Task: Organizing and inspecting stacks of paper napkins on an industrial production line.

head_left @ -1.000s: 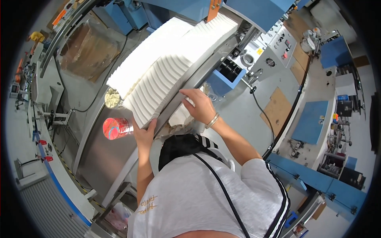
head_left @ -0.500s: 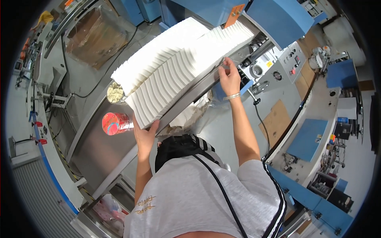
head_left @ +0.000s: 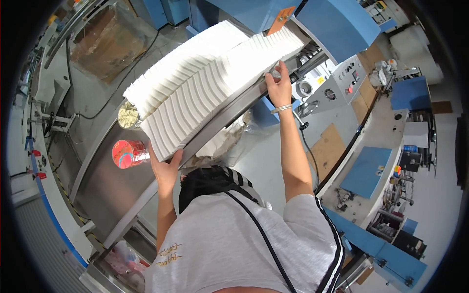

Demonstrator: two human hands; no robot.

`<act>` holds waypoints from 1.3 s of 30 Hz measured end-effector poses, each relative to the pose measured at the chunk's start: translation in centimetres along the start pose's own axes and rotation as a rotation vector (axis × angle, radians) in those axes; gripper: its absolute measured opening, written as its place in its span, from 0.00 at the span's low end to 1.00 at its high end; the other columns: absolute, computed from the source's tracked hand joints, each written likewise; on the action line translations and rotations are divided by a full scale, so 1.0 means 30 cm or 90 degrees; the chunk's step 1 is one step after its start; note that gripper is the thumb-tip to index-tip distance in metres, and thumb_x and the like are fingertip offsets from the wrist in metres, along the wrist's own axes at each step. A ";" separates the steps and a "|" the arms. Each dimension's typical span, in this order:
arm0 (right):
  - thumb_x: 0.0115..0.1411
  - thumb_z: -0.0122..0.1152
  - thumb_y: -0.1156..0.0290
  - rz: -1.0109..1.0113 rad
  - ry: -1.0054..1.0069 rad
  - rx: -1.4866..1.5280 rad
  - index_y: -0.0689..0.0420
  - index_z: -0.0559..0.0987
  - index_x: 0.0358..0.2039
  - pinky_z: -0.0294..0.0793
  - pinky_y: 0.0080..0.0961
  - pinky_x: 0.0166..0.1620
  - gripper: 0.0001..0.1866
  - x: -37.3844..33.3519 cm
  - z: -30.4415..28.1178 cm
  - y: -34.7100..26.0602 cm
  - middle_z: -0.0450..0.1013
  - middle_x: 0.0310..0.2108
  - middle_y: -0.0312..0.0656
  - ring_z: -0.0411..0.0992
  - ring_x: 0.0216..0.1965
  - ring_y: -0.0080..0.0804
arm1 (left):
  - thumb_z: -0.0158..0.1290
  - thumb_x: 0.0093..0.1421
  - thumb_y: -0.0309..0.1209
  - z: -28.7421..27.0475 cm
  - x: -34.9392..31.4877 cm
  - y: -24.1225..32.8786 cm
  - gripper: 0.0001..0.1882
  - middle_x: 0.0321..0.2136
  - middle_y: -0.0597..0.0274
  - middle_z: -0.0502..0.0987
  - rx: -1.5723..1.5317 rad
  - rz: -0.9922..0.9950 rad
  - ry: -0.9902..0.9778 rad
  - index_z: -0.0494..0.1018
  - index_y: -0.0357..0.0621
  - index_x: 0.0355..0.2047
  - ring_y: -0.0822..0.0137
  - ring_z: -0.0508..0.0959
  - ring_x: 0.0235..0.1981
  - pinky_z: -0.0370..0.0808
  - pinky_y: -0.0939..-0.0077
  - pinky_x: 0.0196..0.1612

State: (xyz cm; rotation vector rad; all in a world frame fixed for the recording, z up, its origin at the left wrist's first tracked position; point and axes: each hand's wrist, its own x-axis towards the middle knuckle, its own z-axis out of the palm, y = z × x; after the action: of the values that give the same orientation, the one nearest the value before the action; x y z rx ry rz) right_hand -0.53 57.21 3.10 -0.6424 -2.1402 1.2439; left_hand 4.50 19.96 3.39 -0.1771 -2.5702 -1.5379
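Note:
Two long rows of white folded sheets [head_left: 188, 97], packed on edge, lie side by side on a steel bench [head_left: 105, 195]. My left hand [head_left: 165, 171] clasps the near end of the right-hand row, thumb on the near side and fingers round the left corner, partly hidden. Farther along that row's right side is my right hand [head_left: 279, 88]. Its thumb and forefinger are bent and spread apart, beside the bench's metal rail [head_left: 234, 115]. A grey shape shows between them; I cannot tell whether they touch it.
A red can [head_left: 128, 154] and a container with a pale crumpled top [head_left: 128, 115] stand left of the rows. An orange plate [head_left: 280, 20] rises at the far end, beside a blue machine cover [head_left: 337, 24]. Wrapped cardboard [head_left: 105, 46] lies at the far left.
The whole view has shifted, so the bench and rows appear farther left. My right hand has moved a little farther along the rail, its thumb and forefinger wider apart. My left hand keeps its hold.

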 end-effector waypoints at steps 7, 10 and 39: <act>0.53 0.58 0.72 -0.012 0.001 -0.027 0.62 0.63 0.57 0.74 0.27 0.38 0.30 0.027 -0.018 -0.002 0.70 0.47 0.52 0.73 0.31 0.33 | 0.66 0.44 0.32 0.011 -0.004 0.004 0.45 0.51 0.44 0.67 0.007 0.001 0.014 0.54 0.30 0.58 0.54 0.68 0.51 0.64 0.64 0.54; 0.54 0.56 0.74 -0.057 0.003 -0.046 0.62 0.65 0.56 0.74 0.29 0.39 0.28 0.037 -0.019 -0.008 0.70 0.47 0.54 0.74 0.34 0.37 | 0.66 0.45 0.32 0.008 -0.009 -0.005 0.45 0.50 0.44 0.67 0.022 0.000 0.023 0.54 0.30 0.59 0.54 0.69 0.50 0.65 0.64 0.54; 0.56 0.54 0.76 -0.194 -0.004 -0.190 0.58 0.69 0.53 0.75 0.30 0.40 0.22 0.047 -0.044 -0.005 0.71 0.46 0.54 0.75 0.35 0.42 | 0.66 0.45 0.34 0.018 -0.023 -0.052 0.46 0.53 0.41 0.64 0.023 0.015 0.048 0.53 0.30 0.59 0.50 0.66 0.53 0.63 0.62 0.55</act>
State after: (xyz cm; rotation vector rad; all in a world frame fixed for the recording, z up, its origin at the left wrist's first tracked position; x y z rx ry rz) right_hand -0.65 58.86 4.11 -0.4100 -2.3445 0.7748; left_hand 4.86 19.70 1.66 -0.1416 -2.5268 -1.4615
